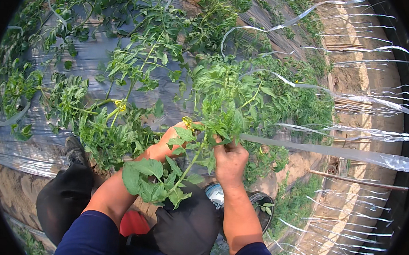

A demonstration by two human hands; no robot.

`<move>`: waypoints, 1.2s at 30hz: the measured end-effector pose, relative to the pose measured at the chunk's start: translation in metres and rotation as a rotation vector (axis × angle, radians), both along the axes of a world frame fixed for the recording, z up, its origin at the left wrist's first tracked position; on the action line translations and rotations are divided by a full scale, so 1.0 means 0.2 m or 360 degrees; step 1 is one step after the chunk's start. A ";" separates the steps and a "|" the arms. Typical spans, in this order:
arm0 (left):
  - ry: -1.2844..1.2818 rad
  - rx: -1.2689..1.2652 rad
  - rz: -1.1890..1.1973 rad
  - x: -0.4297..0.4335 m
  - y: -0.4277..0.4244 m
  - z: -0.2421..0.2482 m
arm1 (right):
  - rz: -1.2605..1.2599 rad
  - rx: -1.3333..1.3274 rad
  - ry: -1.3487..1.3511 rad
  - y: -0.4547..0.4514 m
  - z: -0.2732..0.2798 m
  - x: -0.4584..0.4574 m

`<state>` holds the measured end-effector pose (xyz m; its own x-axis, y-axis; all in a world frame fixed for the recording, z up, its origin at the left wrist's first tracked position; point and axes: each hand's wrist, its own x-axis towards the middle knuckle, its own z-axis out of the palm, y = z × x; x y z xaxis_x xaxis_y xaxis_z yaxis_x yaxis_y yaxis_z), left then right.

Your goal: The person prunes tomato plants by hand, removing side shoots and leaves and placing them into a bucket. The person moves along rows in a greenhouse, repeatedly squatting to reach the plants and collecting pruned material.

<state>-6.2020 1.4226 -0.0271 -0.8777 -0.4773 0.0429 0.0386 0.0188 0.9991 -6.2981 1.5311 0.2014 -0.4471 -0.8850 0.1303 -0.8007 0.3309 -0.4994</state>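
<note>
A leafy tomato plant (223, 111) stands before me, its green stem (192, 162) slanting down toward my lap. My left hand (179, 131) reaches in beside a cluster of yellow flowers (187, 122); leaves hide its fingers. Just right of the stem, my right hand (231, 161) has its fingers bent together at the foliage, at the near end of a translucent plastic strip (324, 149) that runs off to the right. Leaves cover the fingertips, so whether they pinch the strip or a shoot cannot be told.
More tomato plants (145, 63) grow through silvery plastic mulch film (88, 55). Many plastic strips (373, 100) hang at the right. A black bucket (269, 217) with leaves and a blue-white container (215, 195) stand by my right forearm. Something red (133, 223) lies between my legs.
</note>
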 end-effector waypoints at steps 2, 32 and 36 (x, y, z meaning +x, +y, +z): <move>0.0008 -0.0640 0.0033 -0.03 0.03 0.16 | 0.0408 0.0146 0.0672 0.00 -0.01 -0.12; -0.0020 -0.0672 0.0058 0.06 0.03 0.27 | -0.0772 -0.0016 -0.0862 0.02 0.39 -0.52; -0.0019 -0.0878 -0.0016 0.03 0.06 0.27 | -0.0443 -0.0313 -0.0798 -0.22 0.78 -0.39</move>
